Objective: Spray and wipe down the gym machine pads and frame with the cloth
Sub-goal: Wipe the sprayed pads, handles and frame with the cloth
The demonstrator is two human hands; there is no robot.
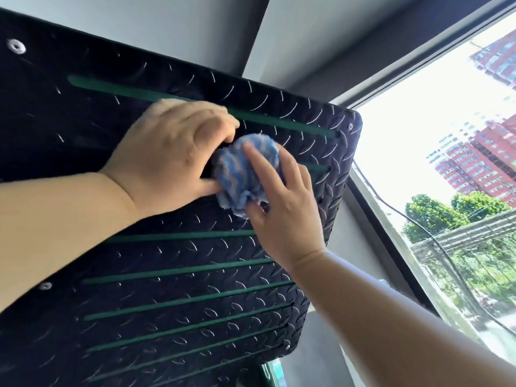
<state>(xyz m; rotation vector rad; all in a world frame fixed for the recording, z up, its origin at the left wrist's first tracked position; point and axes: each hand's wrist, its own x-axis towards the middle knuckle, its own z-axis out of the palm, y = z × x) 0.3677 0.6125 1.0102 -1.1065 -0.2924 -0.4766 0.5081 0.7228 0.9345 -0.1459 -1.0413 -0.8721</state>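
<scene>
A large black tread-pattern plate (173, 300) of the gym machine, crossed by green strips, fills the left and centre of the view. A bunched blue-and-white striped cloth (240, 177) lies against the plate between my hands. My left hand (167, 152) curls its fingers around the cloth's upper left side, thumb under it. My right hand (282, 208) comes from the lower right and holds the cloth's right side, with its fingers laid over the cloth and its thumb beneath. No spray bottle is in view.
The plate's rounded right edge (354, 152) ends close to a grey wall and a big window (446, 152) with a dark cable hanging along it. Silver bolts (16, 46) dot the plate. A green machine part (275, 374) shows below the plate.
</scene>
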